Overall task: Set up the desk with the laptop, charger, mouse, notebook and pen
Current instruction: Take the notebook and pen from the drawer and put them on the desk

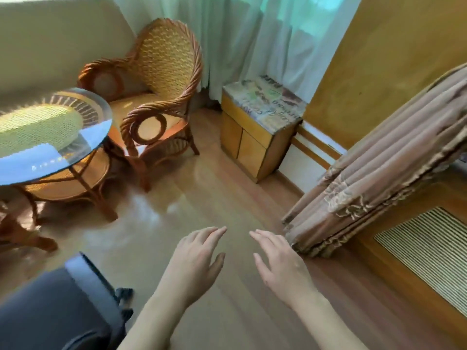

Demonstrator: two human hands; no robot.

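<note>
2 empty hands, left hand (195, 256); right hand (278, 261); cabinet (252, 137) print unreadable.

The left grip (199, 258) and the right grip (280, 263) each hold none of the desk things. Both are spread flat, palms down, fingers loosely apart, side by side and not touching. Below and to the left of the left grip sits a dark bulk (50, 306) with a straight edge. It is too blurred to tell whether it is one of the task's things.
</note>
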